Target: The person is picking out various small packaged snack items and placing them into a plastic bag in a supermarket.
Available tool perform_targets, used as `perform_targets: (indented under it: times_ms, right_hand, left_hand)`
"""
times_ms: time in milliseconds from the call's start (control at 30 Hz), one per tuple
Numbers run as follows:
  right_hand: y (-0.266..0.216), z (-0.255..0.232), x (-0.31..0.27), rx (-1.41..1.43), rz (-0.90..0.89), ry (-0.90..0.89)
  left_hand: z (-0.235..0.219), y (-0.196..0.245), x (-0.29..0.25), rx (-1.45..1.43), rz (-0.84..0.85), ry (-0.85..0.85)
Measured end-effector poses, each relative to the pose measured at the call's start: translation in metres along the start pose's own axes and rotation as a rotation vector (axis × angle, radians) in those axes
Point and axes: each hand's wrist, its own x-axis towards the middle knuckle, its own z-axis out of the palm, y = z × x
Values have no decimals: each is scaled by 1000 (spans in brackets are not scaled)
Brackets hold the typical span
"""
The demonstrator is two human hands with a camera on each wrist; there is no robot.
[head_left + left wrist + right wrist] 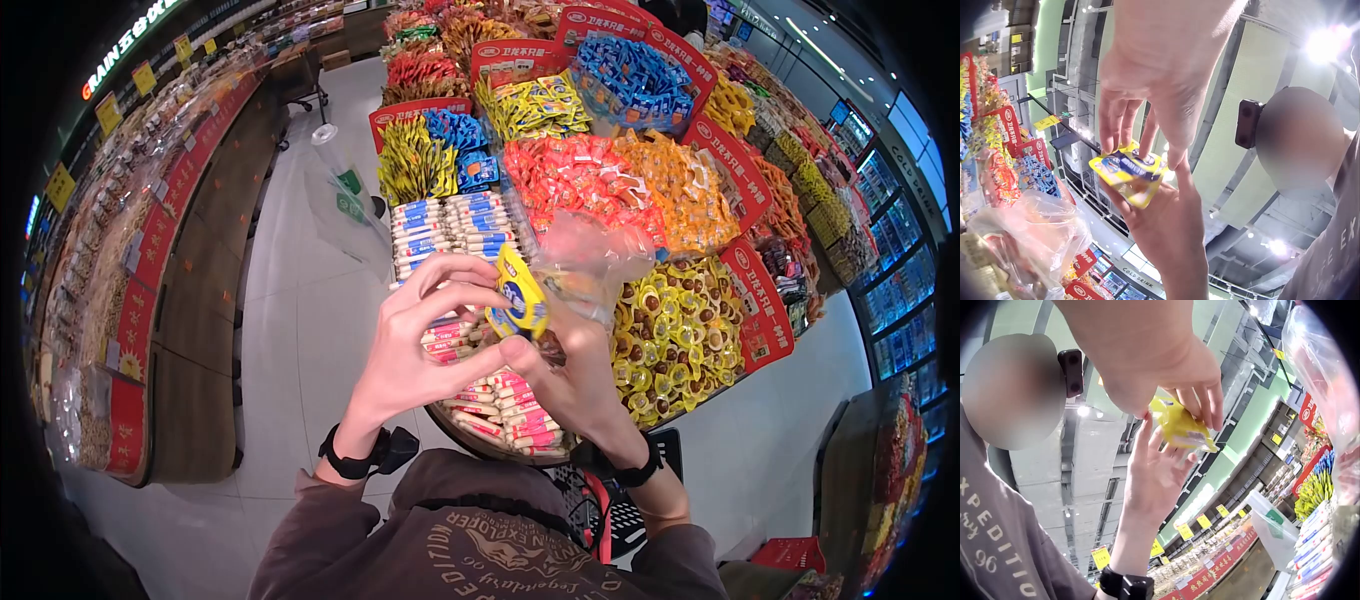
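Both hands meet at a small yellow snack packet (518,292) with a blue label, raised over the snack display. In the left wrist view, the fingertips and thumb of my left hand (425,335) grip the packet's edges. My right hand (580,375) holds the same packet from the other side; its fingers curl behind the wrapper in the right wrist view, its thumb at the near edge. The label side of the packet (1129,172) faces the left wrist camera. Just beyond the right hand, a clear plastic bag (590,250) with things inside lies over red packets.
Below the hands are white-wrapped sticks (505,410) with pink and blue bands. Yellow round-cup snacks (675,335) fill the right side; red packets (570,170) and orange packets (680,190) lie farther back. Another clear bag (350,210) hangs at the display's left. Shelves (180,270) line the left aisle.
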Motion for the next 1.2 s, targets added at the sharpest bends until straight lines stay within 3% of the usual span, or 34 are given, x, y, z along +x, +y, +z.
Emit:
perform_targets:
  times_ms: [33, 67, 133, 167, 233, 267, 300, 333, 467, 600, 667, 733, 800, 867, 967, 1100, 1200]
  right_hand:
    - [-1, 1, -1, 111, 16, -29]
    - [0, -1, -2, 112, 16, -27]
    - [1, -9, -5, 131, 256, -135]
    - [5, -10, -6, 130, 257, -129]
    - [10, -10, -4, 297, 291, -8]
    - [5, -9, -5, 512, 306, 23]
    - [2, -9, -4, 511, 306, 26]
    - [0, -10, -3, 554, 306, 39]
    - [-4, -12, -3, 652, 331, 17]
    - [-2, -14, -4, 625, 300, 34]
    - [6, -22, -5, 253, 236, -46]
    - [7, -25, -4, 188, 202, -31]
    - [6, -24, -5, 125, 170, -18]
    - [2, -20, -3, 460, 268, 48]
    - [-4, -21, -2, 660, 394, 80]
    - [2, -22, -4, 683, 415, 83]
    - [15, -27, -8, 341, 211, 13]
  left_hand:
    - [0, 1, 2, 114, 123, -59]
    - [1, 1, 1, 127, 119, -80]
    - [2, -5, 1, 154, 146, -85]
    - [2, -6, 1, 181, 171, -84]
    - [6, -1, 2, 155, 116, -42]
    - [8, -2, 2, 82, 52, 19]
    - [8, -3, 2, 9, -13, 80]
    - [8, -1, 1, -90, -120, 57]
    - [2, -3, -3, -161, -259, -61]
    - [-1, -5, -1, -149, -93, -30]
    - [-2, -8, -1, -132, -30, -12]
    - [-3, -10, 0, -115, 2, 17]
    - [-4, -9, -1, -129, -34, -4]
    - [-2, -6, -2, -142, -71, -23]
    - [3, 0, -1, -273, -210, 8]
    - [4, -5, 0, -280, -222, -14]
    - [5, -10, -1, -226, -212, -79]
